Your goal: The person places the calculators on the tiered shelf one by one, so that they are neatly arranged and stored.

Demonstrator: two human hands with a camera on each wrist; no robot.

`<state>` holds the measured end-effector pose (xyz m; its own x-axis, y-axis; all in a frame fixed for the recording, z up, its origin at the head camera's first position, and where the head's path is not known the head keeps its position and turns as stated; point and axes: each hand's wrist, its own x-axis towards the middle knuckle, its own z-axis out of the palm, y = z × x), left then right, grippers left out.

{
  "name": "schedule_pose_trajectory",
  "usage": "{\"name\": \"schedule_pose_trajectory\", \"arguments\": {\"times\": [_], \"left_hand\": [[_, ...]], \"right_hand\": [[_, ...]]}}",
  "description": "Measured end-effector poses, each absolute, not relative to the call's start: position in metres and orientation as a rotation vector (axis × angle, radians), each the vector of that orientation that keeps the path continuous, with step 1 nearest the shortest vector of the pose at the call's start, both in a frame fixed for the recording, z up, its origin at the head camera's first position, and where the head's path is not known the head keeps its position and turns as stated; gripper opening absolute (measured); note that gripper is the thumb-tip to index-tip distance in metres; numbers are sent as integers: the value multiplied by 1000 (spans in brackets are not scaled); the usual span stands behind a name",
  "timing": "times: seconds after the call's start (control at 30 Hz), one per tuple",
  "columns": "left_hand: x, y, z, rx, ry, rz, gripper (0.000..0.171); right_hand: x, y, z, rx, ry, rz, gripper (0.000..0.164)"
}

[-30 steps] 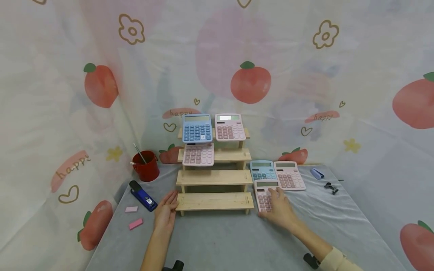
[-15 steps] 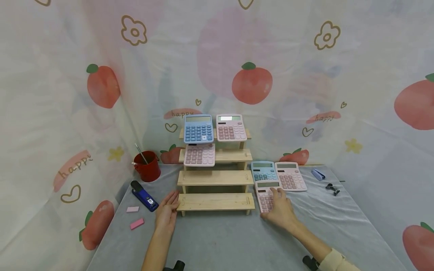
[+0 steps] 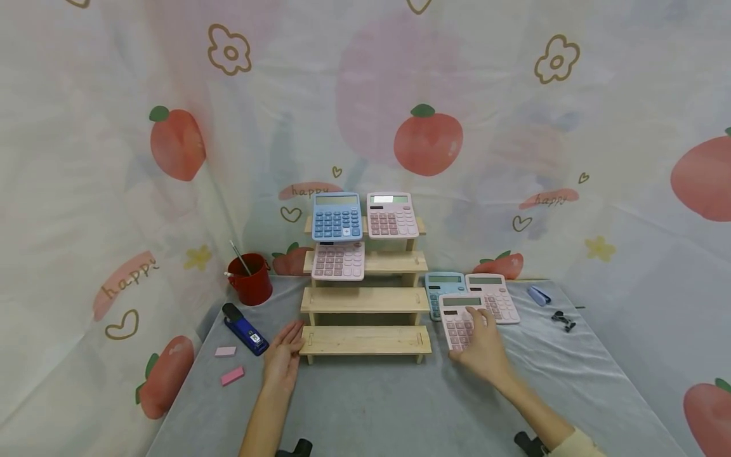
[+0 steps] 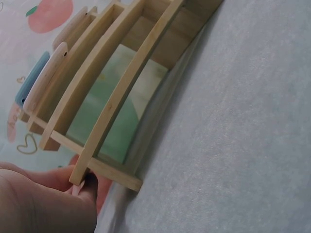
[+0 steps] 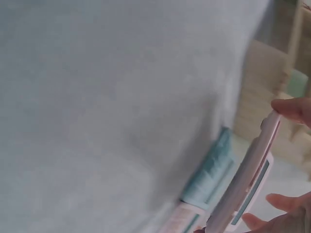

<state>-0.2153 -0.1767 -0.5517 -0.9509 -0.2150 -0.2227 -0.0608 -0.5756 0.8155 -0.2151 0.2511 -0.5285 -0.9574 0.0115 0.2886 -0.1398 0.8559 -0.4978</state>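
The stepped stand [image 3: 365, 341] was of pale, matt wood, its grain visible along the planks. On its top step, the blue calculator [image 3: 337, 217] looked like smooth plastic, and the upper pink calculator [image 3: 392, 219] had a glossy window bearing a white glare. Right of the stand, the front pink calculator [image 3: 453, 325] had a smooth plastic casing. Under the stand lay a matt, soft-looking tablecloth [image 3: 365, 406], creased toward the right. Behind it, the backdrop [image 3: 485, 82] seemed faintly wrinkled cloth. Left of it, the red bucket [image 3: 254, 285] showed a smooth, slightly shiny finish, the two pink blocks [image 3: 232, 376] a matt one.
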Motion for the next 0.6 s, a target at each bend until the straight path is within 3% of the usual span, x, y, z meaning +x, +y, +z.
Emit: {"name": "schedule_pose_trajectory", "arguments": {"times": [0.6], "left_hand": [[-215,-177,-552,467,-1390,-2678,66]], "right_hand": [[-213,229,-448,161,-2657,805,111]]}}
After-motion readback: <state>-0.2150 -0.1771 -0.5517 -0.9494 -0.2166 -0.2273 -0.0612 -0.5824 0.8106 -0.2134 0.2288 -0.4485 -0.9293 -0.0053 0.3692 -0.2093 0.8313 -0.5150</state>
